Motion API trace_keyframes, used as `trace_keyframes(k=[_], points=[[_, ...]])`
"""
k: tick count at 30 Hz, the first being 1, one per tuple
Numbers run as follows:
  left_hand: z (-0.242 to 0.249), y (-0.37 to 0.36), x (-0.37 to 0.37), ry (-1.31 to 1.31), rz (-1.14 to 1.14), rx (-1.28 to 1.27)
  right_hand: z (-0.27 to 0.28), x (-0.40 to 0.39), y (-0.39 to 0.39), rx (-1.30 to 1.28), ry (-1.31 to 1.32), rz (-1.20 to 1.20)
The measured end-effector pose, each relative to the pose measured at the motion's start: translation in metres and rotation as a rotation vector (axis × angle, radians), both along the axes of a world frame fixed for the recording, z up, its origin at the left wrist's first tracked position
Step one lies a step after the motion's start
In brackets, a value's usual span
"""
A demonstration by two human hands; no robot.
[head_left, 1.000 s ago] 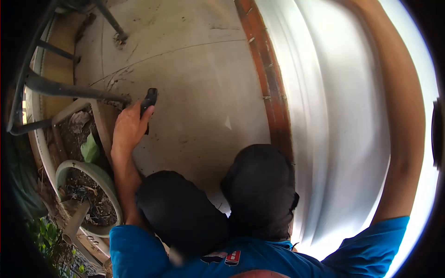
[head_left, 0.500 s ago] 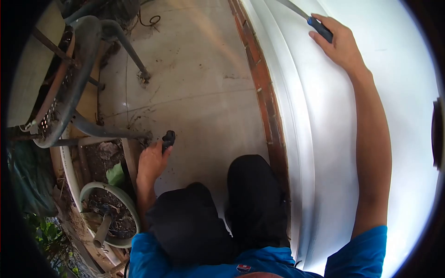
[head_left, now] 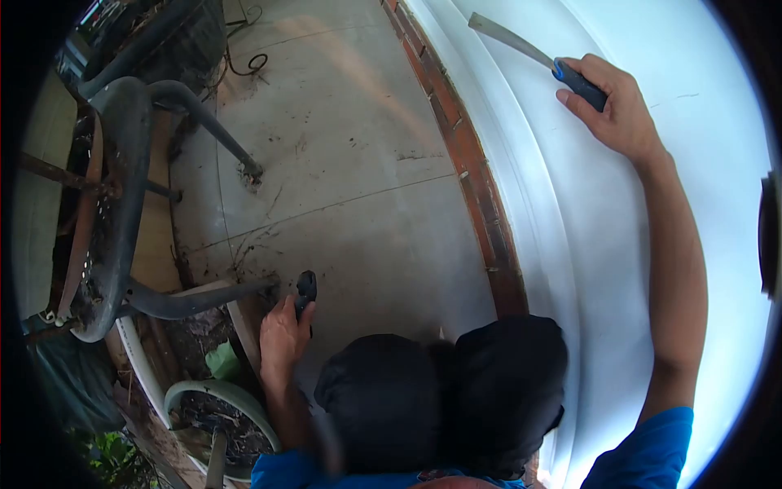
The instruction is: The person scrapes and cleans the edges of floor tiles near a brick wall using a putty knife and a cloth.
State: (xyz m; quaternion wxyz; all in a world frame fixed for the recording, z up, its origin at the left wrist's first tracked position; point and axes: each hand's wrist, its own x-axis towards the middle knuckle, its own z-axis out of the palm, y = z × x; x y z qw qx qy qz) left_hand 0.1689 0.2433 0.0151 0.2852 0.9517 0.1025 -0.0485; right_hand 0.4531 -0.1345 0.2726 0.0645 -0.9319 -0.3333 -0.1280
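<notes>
At the upper right of the frame, a blue-and-black-handled tool with a flat grey metal blade (head_left: 538,57) is being gripped by the right hand (head_left: 619,114), fingers wrapped tight round the handle; the blade is being pointed up-left and is lying against the white curved wall (head_left: 635,269). The arm is being stretched up along that wall from the blue sleeve (head_left: 643,448) at the lower right.

At lower centre-left, a small black handheld object (head_left: 305,289) is being clutched by the left hand (head_left: 281,338), fingers curled round its lower part, top end sticking up; what it is can't be told. Hand & object are being held just over the grey stained concrete floor (head_left: 350,163), near the foot of a dark metal tube-frame chair (head_left: 130,179) at the left.

A strip of red-brown brick edging (head_left: 472,179) is being seen btwn floor & wall. Two knees in black trousers (head_left: 440,399) are being shown at bottom centre. A pale round planter w/ soil (head_left: 204,395) is sitting at lower left, beside the left forearm.
</notes>
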Motion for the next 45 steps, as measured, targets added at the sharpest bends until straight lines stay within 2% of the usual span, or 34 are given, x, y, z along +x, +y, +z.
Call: trace_keyframes(k=[4, 7, 10, 17, 20, 23, 29, 35, 45], points=[[-0.014, 0.004, -0.003, 0.001, -0.006, -0.021, -0.003, 0.001, 0.003, -0.008, 0.000, -0.031], [0.009, -0.001, 0.000, 0.069, 0.007, -0.065, -0.004, 0.011, 0.007, -0.029, 0.012, 0.011], [0.004, -0.002, -0.003, -0.023, -0.004, -0.040, -0.006, 0.019, 0.009, 0.007, -0.009, 0.029], [-0.001, -0.002, -0.006, 0.025, -0.034, -0.030, -0.009, 0.019, 0.011, 0.007, 0.035, -0.010], [0.003, -0.003, -0.006, 0.045, -0.032, -0.039, -0.009, 0.020, 0.013, -0.134, 0.068, -0.071], [0.002, -0.002, -0.005, 0.057, -0.029, -0.040, -0.016, 0.019, 0.011, -0.092, 0.037, 0.014], [0.003, -0.003, -0.006, 0.088, -0.031, -0.067, -0.014, 0.006, 0.023, -0.230, 0.098, -0.024], [0.002, -0.002, -0.006, 0.110, -0.036, -0.070, -0.020, 0.010, 0.022, -0.444, 0.005, -0.046], [0.002, -0.002, -0.007, 0.091, -0.052, -0.058, -0.022, 0.007, 0.024, -0.498, -0.013, -0.056]])
